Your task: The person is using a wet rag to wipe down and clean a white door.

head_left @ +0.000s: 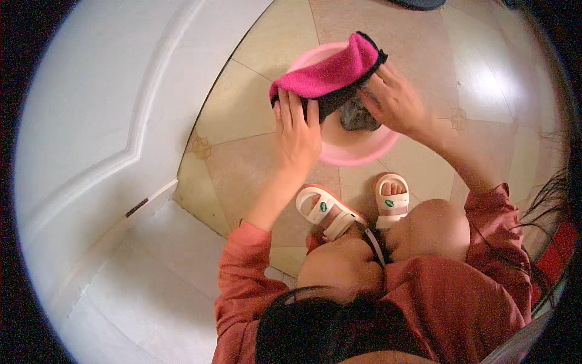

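I hold a bright pink cloth with black edging (327,76) over a pink basin (364,155). My left hand (297,130) is closed on its near left part, fingers pressed along the fabric. My right hand (397,103) grips its black edge at the right; those fingertips are partly hidden. A dark grey, wet-looking bundle (357,121) lies in the basin below the cloth. Whether the basin holds water is hard to tell.
A white panelled door or wall (103,109) runs along the left. My feet in white sandals (324,209) rest on the tiled floor (242,176) just below the basin, with my bent knees behind them. A dark object (415,3) sits at the top edge.
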`<state>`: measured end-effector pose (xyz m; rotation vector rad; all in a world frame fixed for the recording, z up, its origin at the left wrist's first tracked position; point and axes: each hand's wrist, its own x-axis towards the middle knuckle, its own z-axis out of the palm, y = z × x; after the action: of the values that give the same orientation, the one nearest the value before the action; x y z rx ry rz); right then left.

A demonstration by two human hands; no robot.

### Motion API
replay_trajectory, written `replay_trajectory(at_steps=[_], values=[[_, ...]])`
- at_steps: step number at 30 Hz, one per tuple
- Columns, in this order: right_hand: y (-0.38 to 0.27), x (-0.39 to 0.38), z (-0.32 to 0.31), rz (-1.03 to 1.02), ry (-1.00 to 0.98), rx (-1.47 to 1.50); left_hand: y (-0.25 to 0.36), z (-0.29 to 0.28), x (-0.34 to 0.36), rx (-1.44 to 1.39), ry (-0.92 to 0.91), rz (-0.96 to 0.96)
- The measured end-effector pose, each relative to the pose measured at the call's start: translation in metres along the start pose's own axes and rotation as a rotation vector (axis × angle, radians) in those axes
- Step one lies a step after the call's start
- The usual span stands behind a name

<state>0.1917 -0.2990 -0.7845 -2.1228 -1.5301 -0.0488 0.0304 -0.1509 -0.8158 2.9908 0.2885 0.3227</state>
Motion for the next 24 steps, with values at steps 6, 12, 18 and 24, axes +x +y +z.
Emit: replay_trajectory(at_steps=[6, 12, 18, 24], values=[[0.000, -0.023, 0.004, -0.026, 0.095, -0.059, 0.017, 0.008, -0.014, 0.033, -0.071, 0.023], [0.001, -0.048, 0.022, 0.220, -0.082, 0.112, 0.028, 0.012, -0.008, -0.056, -0.137, 0.001], [0.013, -0.056, 0.049, 0.397, -0.549, 0.273, 0.025, 0.046, -0.022, -0.268, -0.349, -0.081], [0.003, -0.068, 0.081, 0.232, -0.220, -0.098, 0.033, 0.041, -0.012, -0.286, -0.391, -0.196]])
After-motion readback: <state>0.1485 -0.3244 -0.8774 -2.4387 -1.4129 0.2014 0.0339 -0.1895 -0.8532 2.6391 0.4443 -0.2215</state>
